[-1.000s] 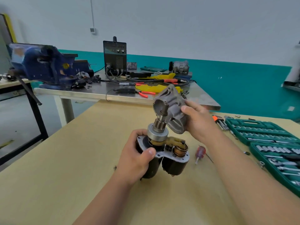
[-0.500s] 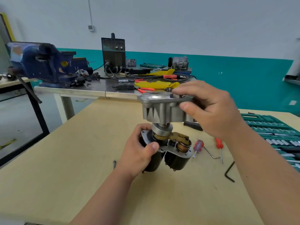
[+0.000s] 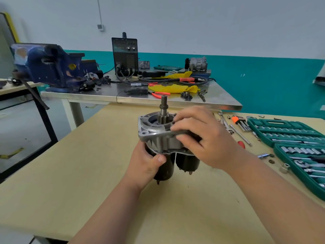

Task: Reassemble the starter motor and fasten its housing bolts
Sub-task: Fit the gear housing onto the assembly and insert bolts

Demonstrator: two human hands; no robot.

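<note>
The starter motor (image 3: 165, 166) stands on end near the middle of the wooden worktop (image 3: 88, 173), its two dark cylinders pointing down, so that the open end faces up and the nose housing (image 3: 158, 134) can drop straight over the shaft (image 3: 163, 110). The shaft pokes up through the housing's round opening, which suggests the casting is down over the pinion, though I cannot tell whether it is fully seated against the plate below.

The left hand (image 3: 147, 161) is wrapped round the larger cylinder just under the housing, thumb across the front; it looks to be there to keep the tall, top-heavy assembly from tipping. The right hand (image 3: 202, 138) lies over the right side of the housing, fingers curled round its flange with the thumb underneath, gripping it, probably to press it down and twist it until the bolt holes line up.

No bolts show in the housing yet, so fastening appears still to come. The green socket set (image 3: 290, 138) lies open at the right edge of the worktop, with hex keys (image 3: 241, 122) and loose sockets beside it, within easy reach of the right hand. A blue vise (image 3: 51, 66) sits on the far metal table, unused.
</note>
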